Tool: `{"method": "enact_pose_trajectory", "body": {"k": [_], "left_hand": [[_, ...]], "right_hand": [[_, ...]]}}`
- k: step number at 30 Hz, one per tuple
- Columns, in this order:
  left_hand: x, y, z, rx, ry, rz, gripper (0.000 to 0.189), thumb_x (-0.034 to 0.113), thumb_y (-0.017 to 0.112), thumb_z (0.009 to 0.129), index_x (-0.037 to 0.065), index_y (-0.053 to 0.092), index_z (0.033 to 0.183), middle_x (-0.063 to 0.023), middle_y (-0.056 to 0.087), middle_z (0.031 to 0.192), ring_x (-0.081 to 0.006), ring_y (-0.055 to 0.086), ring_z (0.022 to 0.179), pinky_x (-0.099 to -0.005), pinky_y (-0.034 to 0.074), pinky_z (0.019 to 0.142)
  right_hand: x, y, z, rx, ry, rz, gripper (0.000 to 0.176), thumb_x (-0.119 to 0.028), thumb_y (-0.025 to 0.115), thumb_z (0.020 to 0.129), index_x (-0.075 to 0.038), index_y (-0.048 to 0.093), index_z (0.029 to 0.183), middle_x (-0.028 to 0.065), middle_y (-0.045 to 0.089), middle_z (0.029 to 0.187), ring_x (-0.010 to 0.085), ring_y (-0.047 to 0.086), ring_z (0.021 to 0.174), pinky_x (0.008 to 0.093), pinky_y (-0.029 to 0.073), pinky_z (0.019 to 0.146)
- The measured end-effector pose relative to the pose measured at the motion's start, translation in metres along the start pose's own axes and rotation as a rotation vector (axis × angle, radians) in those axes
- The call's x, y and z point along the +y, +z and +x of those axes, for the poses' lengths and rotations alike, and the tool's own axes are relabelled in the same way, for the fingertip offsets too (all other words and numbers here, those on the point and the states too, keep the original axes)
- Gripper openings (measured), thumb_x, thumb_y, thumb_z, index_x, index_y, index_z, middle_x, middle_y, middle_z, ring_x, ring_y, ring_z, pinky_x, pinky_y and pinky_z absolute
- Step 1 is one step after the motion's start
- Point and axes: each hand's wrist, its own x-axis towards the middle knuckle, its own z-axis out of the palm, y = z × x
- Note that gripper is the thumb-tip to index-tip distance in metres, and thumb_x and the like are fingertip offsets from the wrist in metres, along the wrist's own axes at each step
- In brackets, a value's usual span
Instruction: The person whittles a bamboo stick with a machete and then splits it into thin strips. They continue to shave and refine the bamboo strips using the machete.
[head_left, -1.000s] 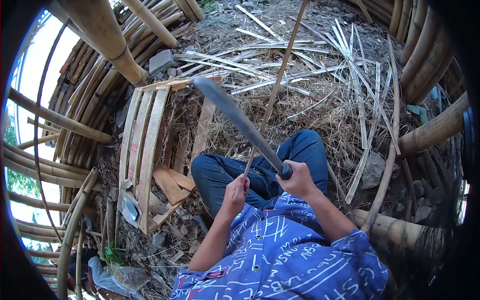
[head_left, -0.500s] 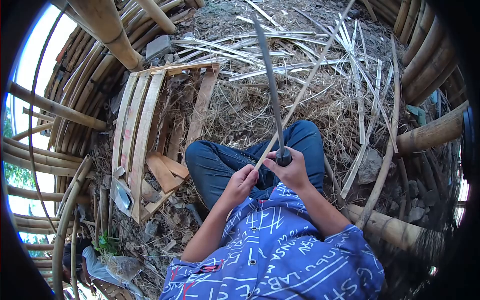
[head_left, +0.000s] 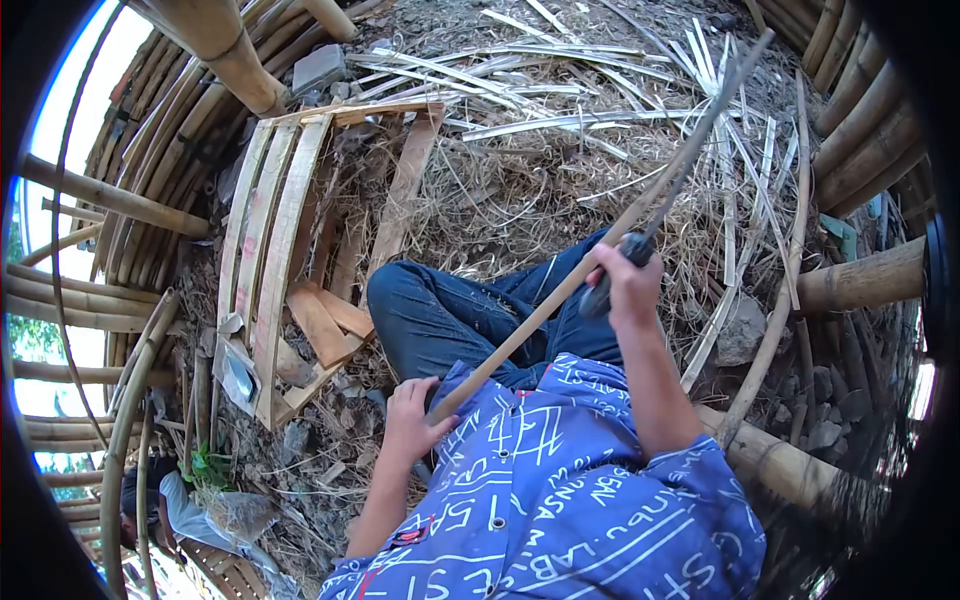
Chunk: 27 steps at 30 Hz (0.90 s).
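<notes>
A long bamboo strip (head_left: 520, 335) slants across my lap, rising toward the upper right. At its lower end, close to my shirt, is my left hand (head_left: 410, 420), with the strip's end between thumb and fingers. My right hand (head_left: 630, 285) is closed around the dark handle of a long knife (head_left: 597, 298), over my knee. The blade (head_left: 700, 135) points up and to the right, running along the strip and overlapping its far part in this view.
A wooden slatted frame (head_left: 285, 230) lies left of my legs beside wood offcuts (head_left: 322, 325). Pale split strips (head_left: 560, 120) and shavings (head_left: 480, 210) cover the ground ahead. Bamboo poles (head_left: 865, 275) stand on both sides. Another person (head_left: 190, 515) is at lower left.
My left hand has drawn back toward my left hip. My right hand has moved up and right, and the knife, upright before, now leans right. The strip lies at a lower slant.
</notes>
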Motion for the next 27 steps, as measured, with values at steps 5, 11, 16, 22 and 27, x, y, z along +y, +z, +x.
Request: {"method": "enact_pose_trajectory", "body": {"k": [5,11,16,22,27], "left_hand": [[-0.005,0.010,-0.027,0.048,-0.345,-0.195,0.023,0.018,0.073,0.074,0.004,0.055,0.078,-0.0177,0.060,0.069,-0.0403,0.061,0.068,-0.0455,0.047,0.058],[0.005,-0.014,0.002,0.008,-0.296,-0.219,0.015,0.011,0.063,0.075,0.002,0.052,0.075,-0.0240,0.058,0.069,-0.0452,0.058,0.069,-0.0490,0.046,0.058],[0.041,-0.031,0.049,0.030,-0.280,-0.155,0.031,0.024,0.070,0.083,0.000,0.052,0.076,-0.0229,0.055,0.062,-0.0439,0.058,0.064,-0.0449,0.044,0.054],[0.069,-0.027,0.099,0.041,-0.202,0.016,0.031,0.030,0.062,0.090,0.002,0.053,0.080,-0.0220,0.062,0.067,-0.0428,0.062,0.067,-0.0511,0.049,0.060],[0.085,-0.038,0.112,-0.040,-0.167,0.098,0.026,0.024,0.056,0.093,-0.001,0.052,0.087,-0.0223,0.064,0.072,-0.0422,0.064,0.069,-0.0516,0.050,0.062]], "right_hand": [[-0.016,-0.005,0.022,0.095,0.016,0.177,0.017,-0.003,0.069,0.081,-0.002,0.054,0.089,0.0090,0.061,0.073,0.0173,0.058,0.049,0.0289,0.048,0.046],[-0.026,-0.019,0.019,0.062,0.029,0.173,0.012,-0.005,0.065,0.084,-0.006,0.053,0.082,0.0081,0.060,0.072,0.0149,0.055,0.050,0.0270,0.047,0.048],[0.003,-0.024,-0.027,-0.217,0.020,-0.061,0.017,-0.001,0.064,0.082,-0.008,0.052,0.072,0.0048,0.055,0.062,0.0131,0.054,0.048,0.0275,0.044,0.046],[0.034,-0.012,-0.062,-0.570,-0.102,-0.714,0.012,-0.008,0.067,0.070,-0.001,0.060,0.075,0.0138,0.061,0.062,0.0239,0.062,0.057,0.0370,0.047,0.056],[0.040,-0.005,-0.057,-0.649,-0.048,-0.937,0.021,-0.015,0.065,0.067,-0.003,0.067,0.084,0.0241,0.066,0.079,0.0451,0.063,0.080,0.0485,0.052,0.071]]}}
